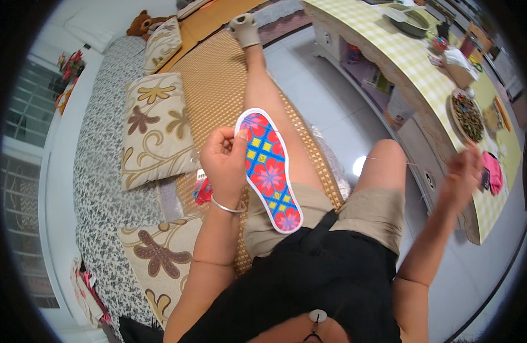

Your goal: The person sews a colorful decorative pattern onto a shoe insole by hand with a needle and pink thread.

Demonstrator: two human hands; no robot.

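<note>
Between the thumb and curled fingers of my left hand (224, 160) is a cross-stitched insole (269, 174), held by its edge near the upper end. It has a white border and a pattern of red and pink flowers, blue bands and yellow squares. The insole hangs over my lap, its lower end above my shorts (360, 211). My right hand (462, 174) is raised far out to the right, beside the table edge. Motion smears its fingers, so whether they hold anything is unclear. A faint pale strand runs near my right knee (389, 157) toward that hand.
A red and blue bundle (203, 191) lies by my left wrist. Patterned cushions (157, 128) rest on the woven seat mat (209, 71). At the right, a table with a checked cloth (400, 48) bears an oval dish (467, 117), a pink item (492, 171) and a tray (409, 23).
</note>
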